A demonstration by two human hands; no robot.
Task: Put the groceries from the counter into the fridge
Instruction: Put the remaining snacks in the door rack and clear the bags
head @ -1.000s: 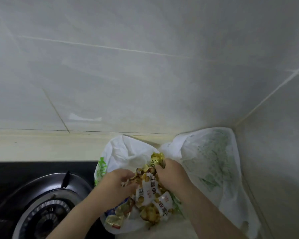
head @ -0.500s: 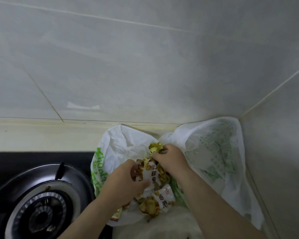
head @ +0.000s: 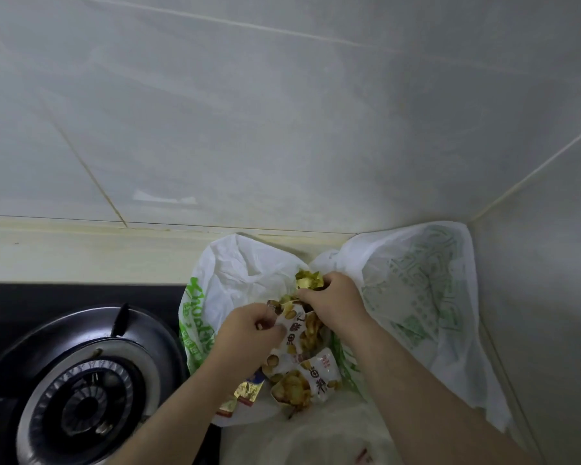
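Only the person's hands and forearms show. The left hand (head: 249, 330) and the right hand (head: 332, 307) are bare, with knuckles and fingers uncovered. Behind each grip, the left forearm (head: 182, 397) and the right forearm (head: 433, 391) are bare too, smooth and slim, the uncovered skin running back from the wrists.

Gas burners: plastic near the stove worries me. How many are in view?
1. The gas burner sits lower left, just left of the white plastic bag; the hob runs past the frame edge, so others may be hidden.
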